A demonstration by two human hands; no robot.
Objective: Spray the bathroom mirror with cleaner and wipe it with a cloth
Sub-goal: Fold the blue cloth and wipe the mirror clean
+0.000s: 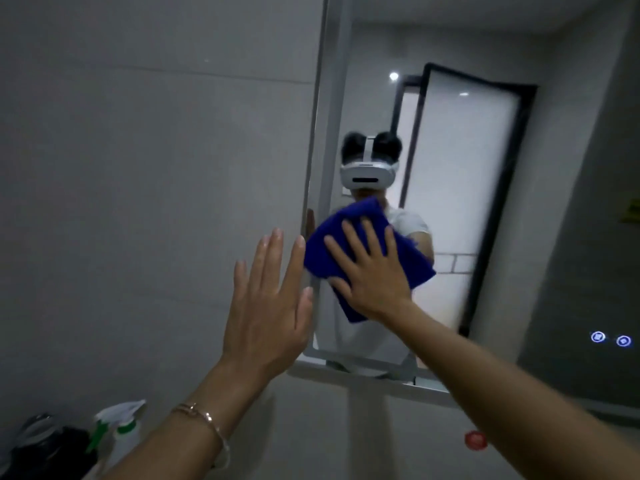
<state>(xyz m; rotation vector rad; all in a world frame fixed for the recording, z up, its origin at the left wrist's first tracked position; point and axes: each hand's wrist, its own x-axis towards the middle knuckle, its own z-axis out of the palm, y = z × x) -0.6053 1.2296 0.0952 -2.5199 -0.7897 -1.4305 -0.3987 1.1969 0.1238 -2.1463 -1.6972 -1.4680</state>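
Blue cloth (415,265) is pressed by the flat right hand (377,278) at the mirror's (457,188) left edge. Unwiped glass lies rightward. The left hand (266,306) is held open, empty.

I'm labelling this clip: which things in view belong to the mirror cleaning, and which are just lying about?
In use: blue cloth under the right hand; large wall mirror; white spray bottle with green trigger.
Lying about: red round object below the mirror; dark object beside the bottle.

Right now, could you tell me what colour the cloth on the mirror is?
The cloth is solid deep blue, clearest in the head view.
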